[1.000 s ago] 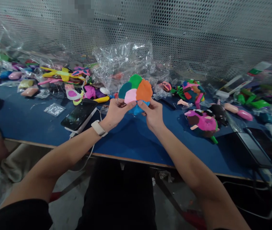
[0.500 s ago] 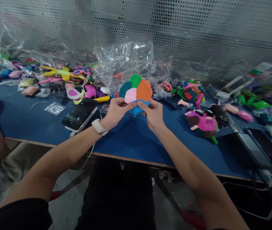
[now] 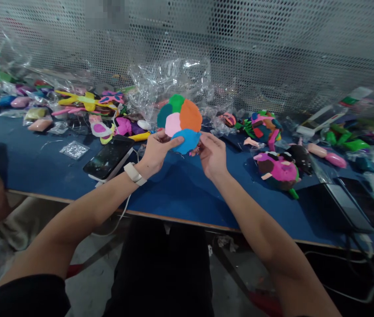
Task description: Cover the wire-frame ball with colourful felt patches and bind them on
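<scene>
- Multicoloured piece [image 3: 181,124]: centre of view, raised over the blue table [image 3: 180,193], spanning the space between your hands.
- Its facing side: green patch [image 3: 176,102] at 12 o'clock, orange patch [image 3: 191,115] at 2, blue patch [image 3: 187,141] at 5, teal patch [image 3: 163,117] at 10.
- Your left hand [image 3: 155,154], at its 8 o'clock: grasping the rim, thumb over the blue patch.
- Your right hand [image 3: 214,155], at 4: fingertips along the blue edge; whether pinching, cannot tell.
- Outward: phone [image 3: 108,159] at 8, pink-topped figure [image 3: 279,169] at 4, clear plastic [image 3: 174,77] at 12.
</scene>
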`<state>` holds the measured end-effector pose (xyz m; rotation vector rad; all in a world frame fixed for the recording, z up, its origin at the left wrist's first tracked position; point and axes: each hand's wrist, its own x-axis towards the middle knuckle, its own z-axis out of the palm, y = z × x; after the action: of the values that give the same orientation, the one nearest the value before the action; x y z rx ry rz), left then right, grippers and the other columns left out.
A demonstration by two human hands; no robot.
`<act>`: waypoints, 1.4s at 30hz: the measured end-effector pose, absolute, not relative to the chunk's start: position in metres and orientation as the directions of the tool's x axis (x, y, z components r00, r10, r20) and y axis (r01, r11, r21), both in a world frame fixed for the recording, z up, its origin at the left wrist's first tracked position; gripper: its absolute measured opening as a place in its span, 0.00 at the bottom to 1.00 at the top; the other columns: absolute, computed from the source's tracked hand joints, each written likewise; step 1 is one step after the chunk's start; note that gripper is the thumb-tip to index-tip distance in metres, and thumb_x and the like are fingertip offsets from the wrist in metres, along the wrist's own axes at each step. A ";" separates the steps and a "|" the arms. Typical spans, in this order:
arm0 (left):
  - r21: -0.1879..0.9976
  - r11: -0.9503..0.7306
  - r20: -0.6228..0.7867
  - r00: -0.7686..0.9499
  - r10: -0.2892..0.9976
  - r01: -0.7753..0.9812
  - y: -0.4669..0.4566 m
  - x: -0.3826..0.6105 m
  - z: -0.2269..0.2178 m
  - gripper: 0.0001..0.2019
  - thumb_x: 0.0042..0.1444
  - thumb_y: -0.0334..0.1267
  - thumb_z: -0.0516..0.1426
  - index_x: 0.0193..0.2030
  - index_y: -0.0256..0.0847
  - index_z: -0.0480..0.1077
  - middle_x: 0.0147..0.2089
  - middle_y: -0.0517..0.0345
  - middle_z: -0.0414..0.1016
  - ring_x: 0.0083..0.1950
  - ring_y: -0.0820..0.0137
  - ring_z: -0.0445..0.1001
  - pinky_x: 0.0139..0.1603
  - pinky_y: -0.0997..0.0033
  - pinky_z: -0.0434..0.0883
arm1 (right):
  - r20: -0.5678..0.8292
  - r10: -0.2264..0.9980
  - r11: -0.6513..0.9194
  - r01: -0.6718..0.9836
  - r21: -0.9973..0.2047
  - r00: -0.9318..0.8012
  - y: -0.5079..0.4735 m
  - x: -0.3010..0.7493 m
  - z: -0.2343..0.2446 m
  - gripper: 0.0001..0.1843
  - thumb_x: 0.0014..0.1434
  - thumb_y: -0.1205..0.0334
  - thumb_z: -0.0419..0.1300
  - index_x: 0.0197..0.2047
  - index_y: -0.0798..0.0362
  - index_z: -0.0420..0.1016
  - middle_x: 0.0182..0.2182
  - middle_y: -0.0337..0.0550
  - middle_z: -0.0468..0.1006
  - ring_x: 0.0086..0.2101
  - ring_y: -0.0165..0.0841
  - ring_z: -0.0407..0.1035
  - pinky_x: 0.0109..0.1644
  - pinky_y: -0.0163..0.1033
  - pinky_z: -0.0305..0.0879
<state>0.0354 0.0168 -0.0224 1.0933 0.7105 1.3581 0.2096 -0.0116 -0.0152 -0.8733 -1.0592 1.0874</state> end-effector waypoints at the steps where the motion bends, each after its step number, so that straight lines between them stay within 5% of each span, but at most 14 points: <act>1: 0.897 -0.109 0.184 0.140 0.973 -0.428 0.018 0.035 -0.022 0.24 0.40 0.50 0.83 0.35 0.42 0.81 0.39 0.57 0.87 0.41 0.69 0.84 0.49 0.65 0.83 | 0.233 0.967 0.253 -0.281 -0.926 0.103 -0.011 0.211 -0.015 0.24 0.50 0.32 0.79 0.37 0.43 0.87 0.27 0.35 0.78 0.25 0.32 0.70 0.33 0.45 0.73; 6: 0.890 -0.067 0.174 0.200 0.964 -0.452 0.018 0.034 -0.022 0.24 0.43 0.53 0.83 0.33 0.42 0.79 0.39 0.57 0.86 0.43 0.66 0.85 0.51 0.60 0.85 | 0.260 0.964 0.262 -0.344 -0.902 0.054 -0.008 0.215 -0.016 0.21 0.47 0.39 0.83 0.37 0.42 0.90 0.27 0.35 0.80 0.25 0.33 0.72 0.29 0.44 0.71; 25: 0.906 -0.073 0.172 0.205 0.964 -0.418 0.017 0.038 -0.027 0.25 0.40 0.53 0.84 0.38 0.41 0.84 0.41 0.54 0.89 0.39 0.67 0.86 0.49 0.62 0.85 | 0.251 0.959 0.270 -0.156 -0.950 0.133 -0.012 0.212 -0.013 0.29 0.46 0.29 0.82 0.29 0.45 0.82 0.24 0.35 0.77 0.23 0.29 0.68 0.25 0.40 0.63; 29: 0.898 -0.041 0.168 0.257 0.952 -0.438 0.017 0.039 -0.029 0.25 0.43 0.53 0.83 0.38 0.40 0.84 0.41 0.52 0.88 0.39 0.68 0.84 0.49 0.61 0.83 | 0.226 0.965 0.237 -0.073 -0.969 0.131 -0.013 0.216 -0.012 0.30 0.47 0.29 0.82 0.25 0.46 0.79 0.17 0.32 0.69 0.18 0.27 0.61 0.22 0.39 0.55; 37: 0.914 -0.093 0.193 0.221 0.956 -0.395 0.022 0.039 -0.034 0.24 0.43 0.53 0.83 0.35 0.39 0.83 0.37 0.54 0.85 0.38 0.70 0.80 0.47 0.64 0.78 | 0.188 0.972 0.196 -0.048 -0.979 0.138 -0.011 0.213 -0.013 0.31 0.43 0.31 0.84 0.24 0.47 0.78 0.18 0.32 0.70 0.19 0.26 0.61 0.23 0.37 0.55; 42: 0.918 0.045 0.099 0.338 0.936 -0.393 0.010 0.039 -0.022 0.26 0.42 0.53 0.83 0.40 0.39 0.84 0.43 0.48 0.87 0.43 0.63 0.84 0.51 0.58 0.81 | 0.081 0.984 0.102 -0.131 -0.986 0.159 -0.023 0.222 -0.002 0.30 0.40 0.36 0.86 0.25 0.48 0.77 0.20 0.31 0.70 0.20 0.26 0.61 0.23 0.36 0.55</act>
<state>0.0387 0.0097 -0.0220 1.0775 0.6425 1.1293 0.2225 -0.0234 -0.0022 -1.1103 -1.0384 1.0926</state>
